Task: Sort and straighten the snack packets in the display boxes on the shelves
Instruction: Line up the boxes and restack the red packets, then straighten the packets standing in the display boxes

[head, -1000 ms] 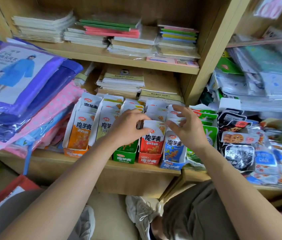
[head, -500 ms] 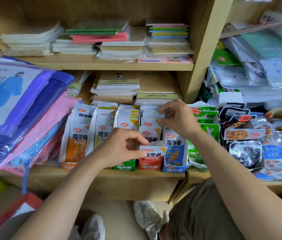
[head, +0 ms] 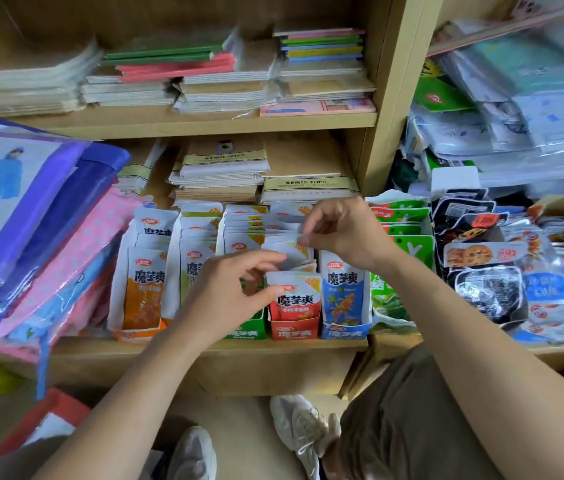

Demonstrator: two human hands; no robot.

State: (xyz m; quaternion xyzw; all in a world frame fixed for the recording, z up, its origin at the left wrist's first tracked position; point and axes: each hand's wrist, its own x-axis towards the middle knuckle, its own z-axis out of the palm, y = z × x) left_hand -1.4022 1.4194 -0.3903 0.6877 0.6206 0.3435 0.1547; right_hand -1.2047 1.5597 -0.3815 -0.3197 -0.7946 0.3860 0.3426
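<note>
A row of display boxes stands on the lower shelf: an orange box [head: 138,336], a yellow-green one, a green box [head: 247,332], a red box [head: 294,330] and a blue box [head: 344,332], each filled with white snack packets. My left hand [head: 228,296] curls over the green box and pinches the top of the front red packet [head: 294,296]. Further back in the red box, my right hand [head: 343,233] pinches the top edges of the rear packets [head: 285,249]. A blue packet [head: 343,292] stands upright at the front of its box.
Raincoat packs [head: 31,216] overhang the shelf on the left. Notebook stacks [head: 225,168] sit behind the boxes and on the upper shelf. Green packets [head: 402,220] and dark loose snack bags [head: 488,285] fill the right. The wooden upright [head: 391,98] divides the bays. My shoes [head: 305,431] are on the floor.
My right hand has stayed at the rear packets of the red box, pinching them. My left hand shifted slightly right onto the front red packet. The camera moved closer.
</note>
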